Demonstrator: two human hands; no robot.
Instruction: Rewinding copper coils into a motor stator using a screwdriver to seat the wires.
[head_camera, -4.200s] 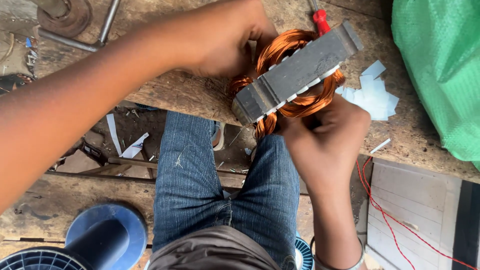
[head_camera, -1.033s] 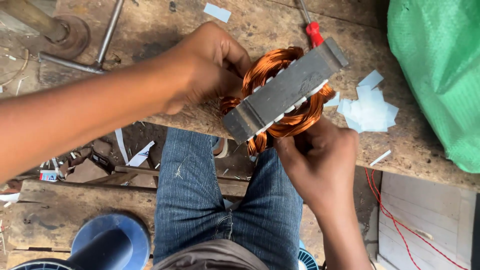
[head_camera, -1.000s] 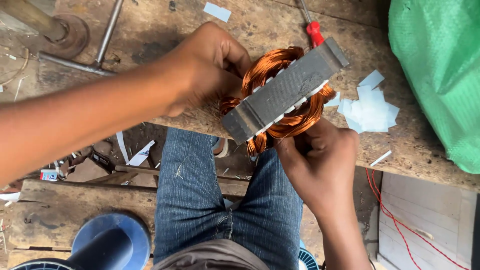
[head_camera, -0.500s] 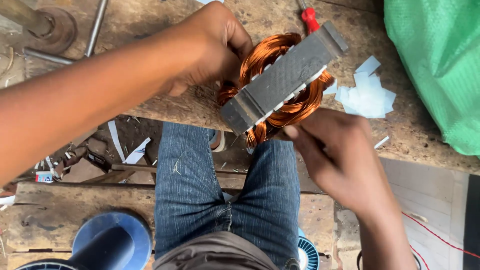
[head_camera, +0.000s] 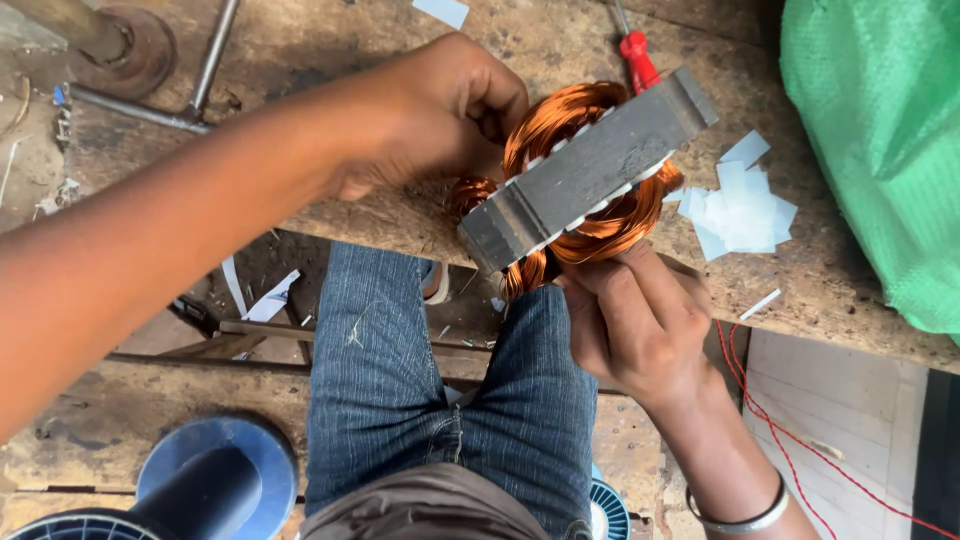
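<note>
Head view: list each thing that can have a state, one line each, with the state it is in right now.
Motor stator: tilted on the workbench edge, held between both hands.
Copper windings: bulging out both sides of the grey core.
Left hand: gripping the far side of the windings.
Right hand: fingers pressed on the near windings.
Red-handled screwdriver: lying flat on the workbench.
White paper pieces: loosely piled.
Green sack: lying crumpled.

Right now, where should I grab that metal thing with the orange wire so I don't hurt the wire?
Probably grip the stator's grey steel core by its flat outer sides, coming from the two long edges. The copper windings bulge from both faces, so fingers there press wire; the left hand and right hand already touch it.
</note>
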